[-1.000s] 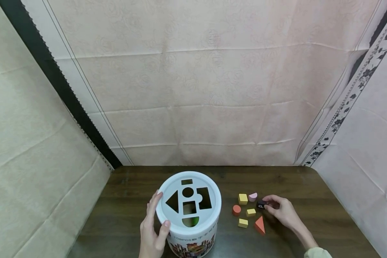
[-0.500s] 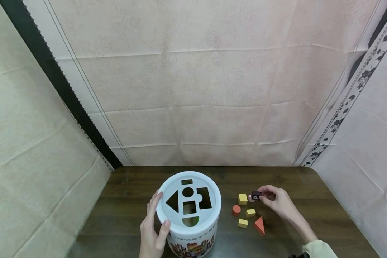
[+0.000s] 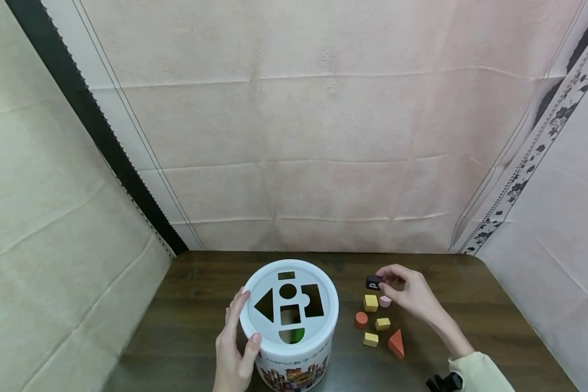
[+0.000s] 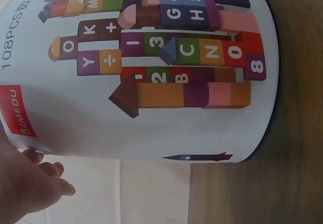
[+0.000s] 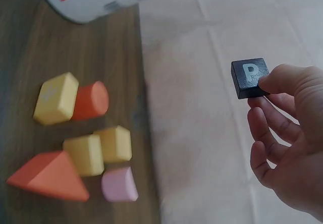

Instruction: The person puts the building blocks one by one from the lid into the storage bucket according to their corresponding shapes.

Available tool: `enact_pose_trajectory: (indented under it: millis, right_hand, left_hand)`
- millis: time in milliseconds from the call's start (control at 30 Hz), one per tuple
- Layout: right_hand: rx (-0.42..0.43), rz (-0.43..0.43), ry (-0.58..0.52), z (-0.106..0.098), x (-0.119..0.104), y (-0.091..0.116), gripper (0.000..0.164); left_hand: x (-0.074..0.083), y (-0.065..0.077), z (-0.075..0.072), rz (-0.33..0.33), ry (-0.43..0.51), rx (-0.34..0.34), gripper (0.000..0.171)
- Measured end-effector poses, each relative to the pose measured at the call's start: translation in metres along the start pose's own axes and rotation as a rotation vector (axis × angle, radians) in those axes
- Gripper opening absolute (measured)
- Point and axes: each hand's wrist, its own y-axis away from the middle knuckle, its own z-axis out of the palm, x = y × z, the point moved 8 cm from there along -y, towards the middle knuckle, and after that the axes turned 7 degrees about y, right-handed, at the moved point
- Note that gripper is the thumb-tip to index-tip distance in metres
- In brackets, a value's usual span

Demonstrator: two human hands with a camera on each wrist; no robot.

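Observation:
A round bucket (image 3: 296, 348) with a printed picture of toy blocks stands on the table, topped by a light lid (image 3: 255, 280) with shaped holes. My left hand (image 3: 234, 348) holds it at the left side, fingers and thumb spread around the lid's rim. Between thumb and fingertips, my right hand (image 3: 409, 291) pinches a small black block (image 5: 250, 77) marked with a white P. The block is raised, behind the loose pieces in the head view. In the left wrist view, the fingers (image 4: 50, 171) show at the lid end of the bucket.
Right of the bucket, several wooden pieces lie on the dark table (image 3: 186, 326): yellow blocks (image 3: 371, 303), a red cylinder (image 3: 361, 319), a red triangular block (image 3: 396, 344) and a pink half-round (image 3: 385, 301). A cloth screen (image 3: 323, 190) rises behind the table.
My right hand has lifted the black block from among the pieces and carried it up, left and back past the yellow block. The left hand stays on the bucket.

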Motion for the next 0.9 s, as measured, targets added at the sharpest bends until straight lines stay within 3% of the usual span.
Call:
enact_pose_trajectory:
  millis: [567, 700, 900]
  right_hand:
    - [-0.026, -0.102, -0.08, 0.007, -0.067, -0.038, 0.025]
    - [-0.05, -0.141, -0.134, 0.014, -0.085, -0.047, 0.024]
    - [-0.115, -0.126, -0.207, 0.03, -0.106, -0.06, 0.024]
  left_hand:
    - [-0.001, -0.001, -0.001, 0.001, -0.003, 0.0, 0.066]
    - [-0.001, -0.001, -0.001, -0.007, -0.004, 0.0, 0.066]
    - [0.0, 0.0, 0.0, 0.009, -0.005, 0.004, 0.066]
